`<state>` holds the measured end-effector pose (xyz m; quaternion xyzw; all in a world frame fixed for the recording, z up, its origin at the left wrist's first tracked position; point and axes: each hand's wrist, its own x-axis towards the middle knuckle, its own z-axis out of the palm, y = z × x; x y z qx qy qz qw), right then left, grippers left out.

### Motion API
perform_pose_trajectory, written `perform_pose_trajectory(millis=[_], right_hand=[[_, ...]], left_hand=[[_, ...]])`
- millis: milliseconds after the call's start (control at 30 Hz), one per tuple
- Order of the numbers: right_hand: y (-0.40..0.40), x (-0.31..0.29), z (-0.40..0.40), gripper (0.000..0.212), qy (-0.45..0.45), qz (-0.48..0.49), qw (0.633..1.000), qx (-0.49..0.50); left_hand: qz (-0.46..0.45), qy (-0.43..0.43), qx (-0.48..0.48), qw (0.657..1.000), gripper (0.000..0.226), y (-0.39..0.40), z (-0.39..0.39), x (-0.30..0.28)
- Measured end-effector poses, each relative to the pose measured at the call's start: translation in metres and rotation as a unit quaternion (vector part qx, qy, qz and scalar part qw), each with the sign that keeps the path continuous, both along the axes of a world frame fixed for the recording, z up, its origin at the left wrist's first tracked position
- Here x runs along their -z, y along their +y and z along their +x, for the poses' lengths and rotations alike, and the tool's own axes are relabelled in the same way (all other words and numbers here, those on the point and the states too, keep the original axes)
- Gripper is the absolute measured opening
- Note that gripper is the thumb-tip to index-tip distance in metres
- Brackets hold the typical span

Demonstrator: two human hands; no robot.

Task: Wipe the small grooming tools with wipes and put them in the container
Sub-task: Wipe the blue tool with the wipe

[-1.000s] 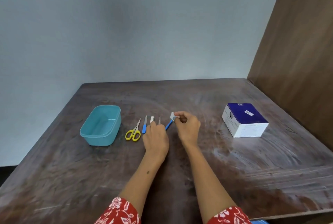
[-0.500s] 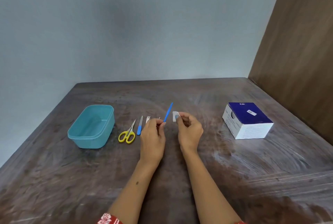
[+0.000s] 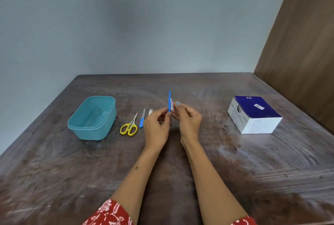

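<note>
Soft, even light, moderately bright. Pale sheen streaks the worn surface [image 3: 235, 161] at right. A faint shadow sits under the hands. The wall [image 3: 126, 25] darkens mid-frame. Wide-angle bending at the edges; focus slightly soft.

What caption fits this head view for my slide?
Left hand holds a blue-handled tool upright while right hand presses a wipe to it, teal container waiting.
</note>
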<state>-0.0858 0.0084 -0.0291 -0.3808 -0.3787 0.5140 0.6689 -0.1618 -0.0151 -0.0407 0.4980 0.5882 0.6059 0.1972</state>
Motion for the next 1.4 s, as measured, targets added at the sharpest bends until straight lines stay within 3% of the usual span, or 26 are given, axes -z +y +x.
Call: perform_pose_trajectory(millis=[167,500,867,1033,1233,1400], right_hand=[[-0.001,0.001,0.004,0.01,-0.03,0.009,0.999,-0.008],[0.002,-0.003,0.009,0.016,-0.053,0.001,0.999,-0.003],[-0.001,-0.005,0.01,0.019,-0.072,0.012,0.997,-0.033],[0.0,-0.01,0.011,0.023,-0.058,0.015,0.998,-0.002],[-0.006,-0.011,0.011,0.02,-0.065,0.019,0.998,-0.008],[-0.01,-0.008,0.013,0.019,-0.091,0.017,0.995,-0.033]], left_hand=[[-0.007,-0.046,0.045,0.998,0.024,0.001,0.0,0.002],[-0.036,-0.158,0.091,0.983,0.028,0.001,-0.002,0.006],[-0.032,-0.162,0.086,0.982,0.025,0.004,-0.006,0.005],[-0.055,-0.151,0.105,0.981,0.027,0.004,-0.005,0.004],[-0.08,-0.242,0.123,0.959,0.008,0.0,-0.005,0.001],[-0.07,-0.256,0.133,0.955,0.012,-0.004,-0.007,-0.004]])
